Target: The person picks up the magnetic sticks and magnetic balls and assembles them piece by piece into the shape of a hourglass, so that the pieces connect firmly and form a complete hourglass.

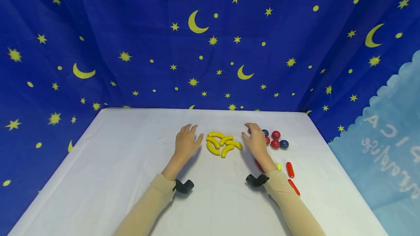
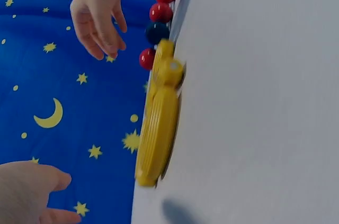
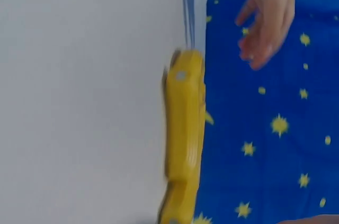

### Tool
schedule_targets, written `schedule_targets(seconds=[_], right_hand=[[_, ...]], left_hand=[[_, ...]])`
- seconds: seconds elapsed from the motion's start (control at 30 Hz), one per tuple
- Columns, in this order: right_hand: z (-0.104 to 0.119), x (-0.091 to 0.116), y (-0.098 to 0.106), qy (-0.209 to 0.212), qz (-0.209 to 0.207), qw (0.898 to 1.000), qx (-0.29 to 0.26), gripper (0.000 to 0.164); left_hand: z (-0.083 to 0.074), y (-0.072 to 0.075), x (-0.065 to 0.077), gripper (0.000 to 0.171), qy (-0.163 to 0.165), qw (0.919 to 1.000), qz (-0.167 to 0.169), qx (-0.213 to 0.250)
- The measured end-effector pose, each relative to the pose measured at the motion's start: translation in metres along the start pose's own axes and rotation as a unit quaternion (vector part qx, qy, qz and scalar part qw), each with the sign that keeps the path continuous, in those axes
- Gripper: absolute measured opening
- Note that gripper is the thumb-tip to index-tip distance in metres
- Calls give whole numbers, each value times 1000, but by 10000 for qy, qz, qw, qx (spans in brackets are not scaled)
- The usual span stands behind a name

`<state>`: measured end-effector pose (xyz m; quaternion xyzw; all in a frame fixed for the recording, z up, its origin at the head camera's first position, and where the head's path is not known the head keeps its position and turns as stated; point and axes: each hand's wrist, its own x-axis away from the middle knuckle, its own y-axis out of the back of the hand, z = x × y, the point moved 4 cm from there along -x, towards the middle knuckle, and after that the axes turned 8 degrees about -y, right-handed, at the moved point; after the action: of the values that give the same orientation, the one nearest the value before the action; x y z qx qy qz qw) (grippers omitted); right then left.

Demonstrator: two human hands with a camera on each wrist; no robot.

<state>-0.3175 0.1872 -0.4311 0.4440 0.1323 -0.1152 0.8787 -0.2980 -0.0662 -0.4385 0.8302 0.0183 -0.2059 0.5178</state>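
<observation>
1. At the middle of the table (image 1: 223,199), toward its far side: six yellow banana pieces (image 1: 213,148) in view, lying in a loose, curved cluster; some close enough to touch, exact contacts hard to tell.
2. Just left of the cluster: left hand (image 1: 186,143), raised over the table, apart from the bananas. Fingers spread and slightly bent, holding nothing.
3. Just right of the cluster: right hand (image 1: 257,139), also raised and apart from the bananas. Fingers loosely bent, holding nothing. In the wrist views, seen against the backdrop (image 1: 147,21), as is the left.
4. Beside and partly behind the right hand in the head view: red balls (image 1: 275,144) and dark-blue balls (image 1: 284,144), grouped near one another, some partly hidden.
5. Nearer the front, by the right forearm: red elongated pieces (image 1: 290,169), one mostly covered by the wrist; between them, a partly hidden yellow-green piece (image 1: 278,165).
6. On both arms: beige sleeves (image 1: 144,205), with black mounts (image 1: 184,187) at the wrists.
7. Around the white table: deep-blue backdrop, printed with yellow moons, stars and dots.
8. Far right: light-blue panel (image 1: 390,119), scalloped edge, reversed white lettering.
</observation>
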Motion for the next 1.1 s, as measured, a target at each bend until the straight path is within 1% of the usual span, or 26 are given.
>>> schedule_targets(seconds=[0.1, 0.2, 0.3, 0.4, 0.5, 0.6, 0.77, 0.83, 0.93, 1.1], right_hand=[[-19, -2, 7, -136, -152, 9986, -478, 34], [-37, -3, 8, -334, -105, 9960, -817, 36], [-50, -4, 7, -503, -19, 9940, -972, 39], [-56, -5, 4, -591, 23, 9922, -1096, 43], [-59, -5, 2, -646, 44, 9916, -1118, 44], [-61, -5, 1, -694, 66, 9921, -1046, 44], [-65, -5, -2, -746, 159, 9927, -931, 43], [-65, -5, -2, -770, 185, 9928, -894, 43], [-67, -5, 0, -865, 150, 9920, -906, 43], [-64, -5, 7, -990, 40, 9889, -1110, 42]], left_hand=[[-5, -8, 4, 44, 224, 9990, -210, 336], [-11, -19, 8, 37, 427, 9961, -332, 703], [-18, -29, 10, 34, 513, 9909, -405, 1174], [-23, -39, 9, 37, 558, 9860, -438, 1511], [-26, -45, 8, 46, 683, 9840, -427, 1587], [-26, -48, 8, 53, 815, 9831, -399, 1590], [-21, -46, 11, 60, 1054, 9804, -324, 1633], [-18, -44, 14, 61, 1124, 9806, -268, 1581], [-14, -42, 16, 61, 1107, 9819, -213, 1523], [-7, -38, 21, 57, 854, 9835, -315, 1566]])
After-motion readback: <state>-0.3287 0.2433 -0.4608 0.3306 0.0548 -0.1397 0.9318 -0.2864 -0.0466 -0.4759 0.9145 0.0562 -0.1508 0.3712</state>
